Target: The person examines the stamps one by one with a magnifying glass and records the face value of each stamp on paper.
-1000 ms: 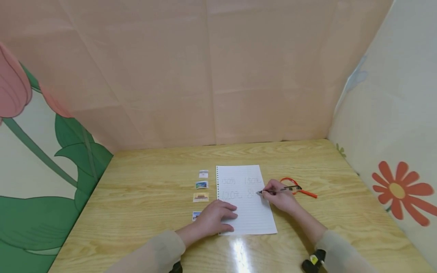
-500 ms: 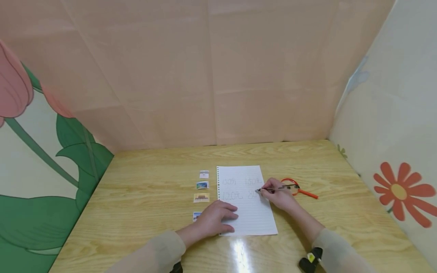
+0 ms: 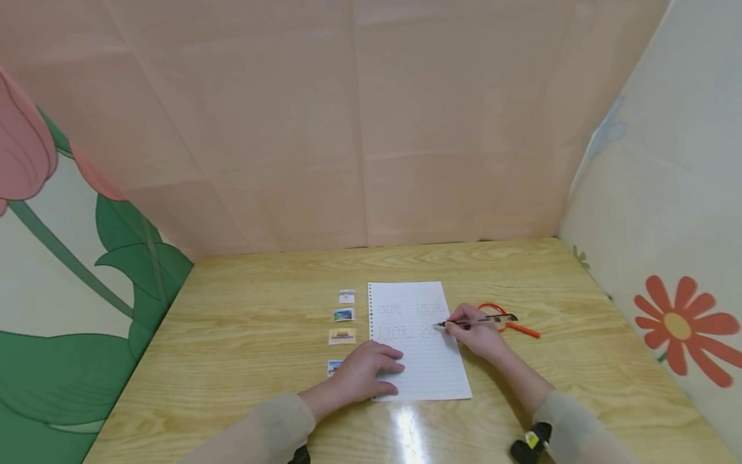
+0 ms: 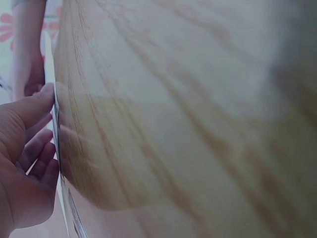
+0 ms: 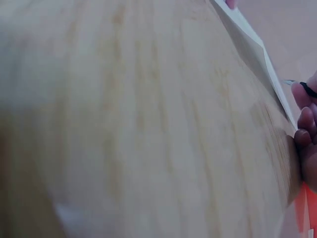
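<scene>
A sheet of lined paper (image 3: 423, 377) with punched holes along its left edge lies on the table, bearing two rows of faint handwritten figures. My right hand (image 3: 478, 335) pinches a slim pen (image 3: 484, 320), its tip at the right end of the second row. In the right wrist view, curled fingers (image 5: 306, 119) and the pen's dark part (image 5: 308, 89) show at the edge. My left hand (image 3: 365, 370) rests on the paper's lower left, fingers loosely spread; the left wrist view shows the same hand (image 4: 29, 163) against the sheet's edge.
Left of the paper stand several small picture cards in a column, including a yellowish one (image 3: 342, 336); the lowest card (image 3: 333, 368) is partly behind my left hand. A red magnifying glass (image 3: 523, 330) lies beyond my right hand. Painted walls border the wooden table (image 3: 249, 322).
The pen's tip has shifted slightly left, and its rear end has swung a little back and forth. My right hand shifts only slightly; the left hand keeps its place on the paper.
</scene>
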Available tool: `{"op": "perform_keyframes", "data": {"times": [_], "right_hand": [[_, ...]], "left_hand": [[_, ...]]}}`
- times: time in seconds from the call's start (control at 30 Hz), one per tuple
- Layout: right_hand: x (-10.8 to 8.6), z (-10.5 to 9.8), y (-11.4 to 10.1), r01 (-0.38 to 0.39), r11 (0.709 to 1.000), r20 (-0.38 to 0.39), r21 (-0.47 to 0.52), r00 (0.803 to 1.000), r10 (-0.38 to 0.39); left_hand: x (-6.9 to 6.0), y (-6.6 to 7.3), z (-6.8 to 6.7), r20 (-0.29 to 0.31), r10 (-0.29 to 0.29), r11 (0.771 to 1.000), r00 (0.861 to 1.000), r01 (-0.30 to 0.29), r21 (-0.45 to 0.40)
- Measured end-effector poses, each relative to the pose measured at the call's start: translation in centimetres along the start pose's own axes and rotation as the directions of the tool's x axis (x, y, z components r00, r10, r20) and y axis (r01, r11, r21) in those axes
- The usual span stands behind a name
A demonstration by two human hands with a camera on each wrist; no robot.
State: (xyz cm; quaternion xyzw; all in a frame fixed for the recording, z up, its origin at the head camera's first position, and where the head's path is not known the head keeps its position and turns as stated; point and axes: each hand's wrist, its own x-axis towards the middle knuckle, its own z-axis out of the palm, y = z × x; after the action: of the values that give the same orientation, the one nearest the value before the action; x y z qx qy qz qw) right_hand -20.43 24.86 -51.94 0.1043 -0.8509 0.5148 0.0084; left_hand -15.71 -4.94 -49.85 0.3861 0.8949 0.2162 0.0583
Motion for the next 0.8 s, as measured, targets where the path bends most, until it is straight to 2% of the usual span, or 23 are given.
{"op": "perform_keyframes", "data": {"times": [0.27,0.57,0.8], "right_hand": [[-0.42,-0.26,0.17,-0.003,1.000,-0.076,-0.003,0.997,0.003],[-0.27,-0.03,-0.05,-0.034,0.998,-0.089,-0.051,0.996,0.029],[-0.23,-0.01,-0.43,-0.054,0.992,-0.103,-0.113,0.994,0.043]], "left_hand": [[-0.13,0.03,-0.04,-0.010,0.013,1.000,1.000,-0.013,-0.006],[-0.08,0.06,-0.05,0.001,-0.005,1.000,1.000,0.005,-0.017],[-0.11,0.05,-0.04,-0.011,0.006,1.000,1.000,-0.006,-0.022]]}}
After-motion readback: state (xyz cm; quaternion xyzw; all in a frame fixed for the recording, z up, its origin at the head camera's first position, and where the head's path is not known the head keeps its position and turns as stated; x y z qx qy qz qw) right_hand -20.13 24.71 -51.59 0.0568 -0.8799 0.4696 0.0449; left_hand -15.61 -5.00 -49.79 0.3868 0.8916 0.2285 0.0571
